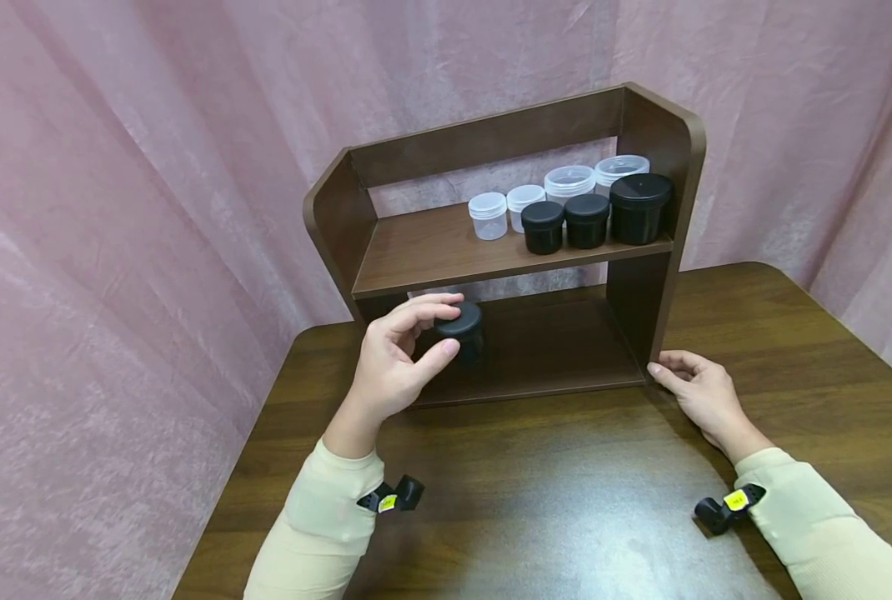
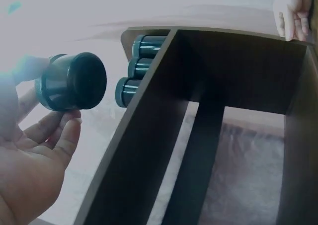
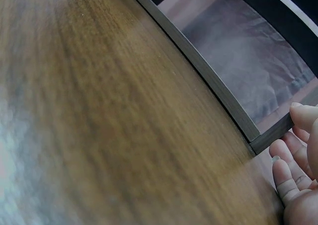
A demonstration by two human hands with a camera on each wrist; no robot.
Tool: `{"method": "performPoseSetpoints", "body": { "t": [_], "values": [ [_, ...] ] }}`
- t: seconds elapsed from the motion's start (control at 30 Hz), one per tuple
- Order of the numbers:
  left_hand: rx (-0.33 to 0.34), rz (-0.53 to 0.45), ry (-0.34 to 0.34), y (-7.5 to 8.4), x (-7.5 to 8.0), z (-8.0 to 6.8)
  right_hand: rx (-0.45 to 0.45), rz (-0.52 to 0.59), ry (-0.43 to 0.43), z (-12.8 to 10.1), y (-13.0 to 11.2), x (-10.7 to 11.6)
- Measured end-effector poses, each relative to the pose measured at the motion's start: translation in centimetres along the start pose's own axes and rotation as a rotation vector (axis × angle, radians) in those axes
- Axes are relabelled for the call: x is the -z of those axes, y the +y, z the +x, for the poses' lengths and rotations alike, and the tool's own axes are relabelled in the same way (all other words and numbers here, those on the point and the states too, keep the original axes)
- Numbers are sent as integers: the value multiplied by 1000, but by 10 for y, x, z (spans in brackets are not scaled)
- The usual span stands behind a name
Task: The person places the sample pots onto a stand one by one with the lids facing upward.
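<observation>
A black screw-lid jar (image 1: 467, 337) is in my left hand (image 1: 404, 354), pinched between thumb and fingers in front of the shelf's lower level. The left wrist view shows that jar (image 2: 74, 81) apart from the shelf, its base facing the camera. On the right, my right hand (image 1: 704, 400) grips the bottom front corner of the brown two-level shelf (image 1: 513, 387). Its thumb and fingers lie on either side of the side panel in the right wrist view (image 3: 278, 133). Three black jars (image 1: 587, 221) stand in a front row on the upper level, toward the right.
Behind the black jars stand several clear jars (image 1: 488, 217), the leftmost one not covered by them. The upper level's bare board (image 1: 416, 250) extends to their left. A brown wooden table (image 1: 536, 500) carries the shelf, and a pink curtain (image 1: 153, 208) hangs behind.
</observation>
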State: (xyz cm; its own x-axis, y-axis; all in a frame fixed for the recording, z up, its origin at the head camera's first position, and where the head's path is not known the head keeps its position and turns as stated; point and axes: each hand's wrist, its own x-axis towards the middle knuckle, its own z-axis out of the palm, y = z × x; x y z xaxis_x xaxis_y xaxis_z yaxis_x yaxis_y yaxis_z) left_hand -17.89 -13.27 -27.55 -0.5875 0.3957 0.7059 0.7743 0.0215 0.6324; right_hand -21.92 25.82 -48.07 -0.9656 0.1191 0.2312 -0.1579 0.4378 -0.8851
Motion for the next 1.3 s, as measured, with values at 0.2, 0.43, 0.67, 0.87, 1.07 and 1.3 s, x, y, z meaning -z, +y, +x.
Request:
{"method": "performPoseSetpoints", "body": {
  "t": [0.2,0.43,0.67,0.87,1.07,1.3],
  "values": [
    [-23,21,-7,5,3,22,15,-10,11,0,1,-1],
    [-3,16,-2,8,5,44,17,-3,24,0,2,-1],
    [-23,49,-13,4,7,66,3,-5,23,0,3,-1],
    [28,86,0,-1,6,84,10,0,16,1,2,-1],
    [171,163,13,10,-3,99,25,4,29,1,3,-2],
    [237,179,14,-22,-7,116,79,112,120,3,3,-4]
  ]
}}
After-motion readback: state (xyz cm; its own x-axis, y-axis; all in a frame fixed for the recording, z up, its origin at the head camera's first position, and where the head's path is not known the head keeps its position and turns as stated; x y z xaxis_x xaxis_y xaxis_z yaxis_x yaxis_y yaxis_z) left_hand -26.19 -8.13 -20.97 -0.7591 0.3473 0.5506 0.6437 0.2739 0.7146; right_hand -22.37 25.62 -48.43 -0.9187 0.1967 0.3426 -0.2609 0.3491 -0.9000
